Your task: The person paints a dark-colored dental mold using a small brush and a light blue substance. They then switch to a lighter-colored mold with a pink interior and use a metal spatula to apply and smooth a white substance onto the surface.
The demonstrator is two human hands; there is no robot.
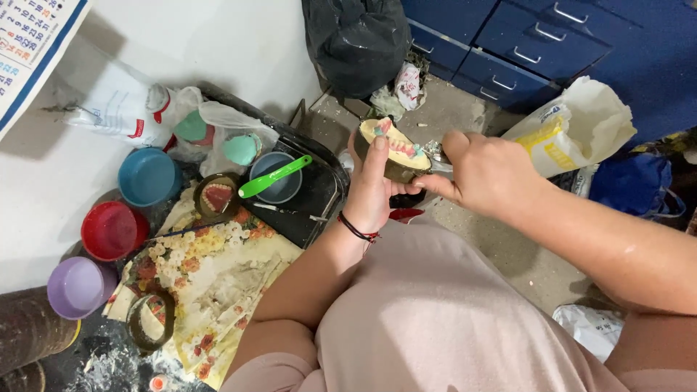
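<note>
My left hand (372,190) grips a round brass-coloured flask half (396,165) filled with pale plaster, in which a pink denture with teeth (401,144) is set. My thumb lies over its near rim. My right hand (488,174) is closed around a metal tool (434,151) whose tip touches the flask's right edge. Both hands are raised above the floor, in front of my pink-clad lap.
On the left lie a flowered cloth (218,283), a second flask half with a denture (216,196), an empty ring (151,319), a grey bowl with a green spatula (274,176), blue (149,176), red (111,230) and purple (78,287) bowls. A black bag (356,43), blue drawers (523,43) and a paper sack (573,127) stand behind.
</note>
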